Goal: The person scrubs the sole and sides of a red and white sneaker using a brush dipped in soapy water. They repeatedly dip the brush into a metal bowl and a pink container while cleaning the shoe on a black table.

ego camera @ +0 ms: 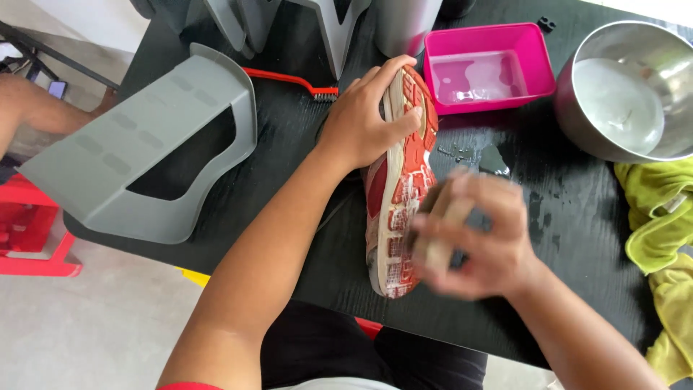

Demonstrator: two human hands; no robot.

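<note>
Right hand (476, 235) closed round small brush (439, 231), blurred, pressed on sole of red and white shoe (399, 184). Shoe held on side on black bench (289, 180), toe gripped by left hand (364, 115), fingers curled over it. Shoe best kept pinned hard, short strokes along grooves. Pink tub (487, 65) of water just past left hand for dipping.

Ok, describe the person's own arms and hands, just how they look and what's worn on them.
Both forearms are bare, with no gloves, watch, rings or bands visible. The left hand shows clearly, with short nails. The right hand is blurred, so fine detail cannot be told. A thin edge of red sleeve shows at the left upper arm.
</note>
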